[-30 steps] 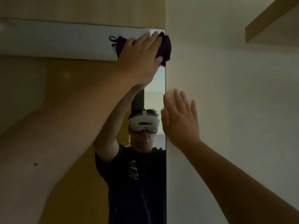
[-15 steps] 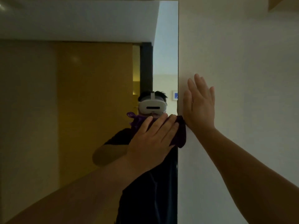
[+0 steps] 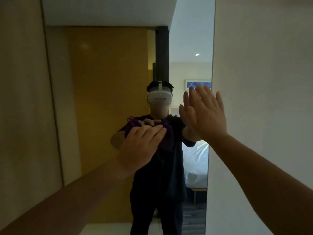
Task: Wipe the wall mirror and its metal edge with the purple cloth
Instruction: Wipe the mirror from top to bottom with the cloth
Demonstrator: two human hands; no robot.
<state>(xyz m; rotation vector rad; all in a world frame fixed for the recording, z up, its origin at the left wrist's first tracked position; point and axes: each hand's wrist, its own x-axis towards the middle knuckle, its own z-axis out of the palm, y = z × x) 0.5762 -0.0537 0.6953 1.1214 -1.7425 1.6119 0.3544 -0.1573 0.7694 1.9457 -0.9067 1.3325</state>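
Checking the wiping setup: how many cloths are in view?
1: the purple cloth is pressed under the left hand against the mirror; its reflection shows just above.

Bunched purple cloth (image 3: pixel 166 139) flat against upright wall mirror (image 3: pixel 105 92); slim metal edge (image 3: pixel 211 99)

1. We find no legible text, label, brand, number or sign anywhere in the head view.
2. The headset (image 3: pixel 160 97) reflected in the wall mirror (image 3: pixel 108 78) shows a plain white front — no marking we can read.
3. The framed picture (image 3: pixel 193 84) in the reflection carries blue shapes only — no lettering can be made out.
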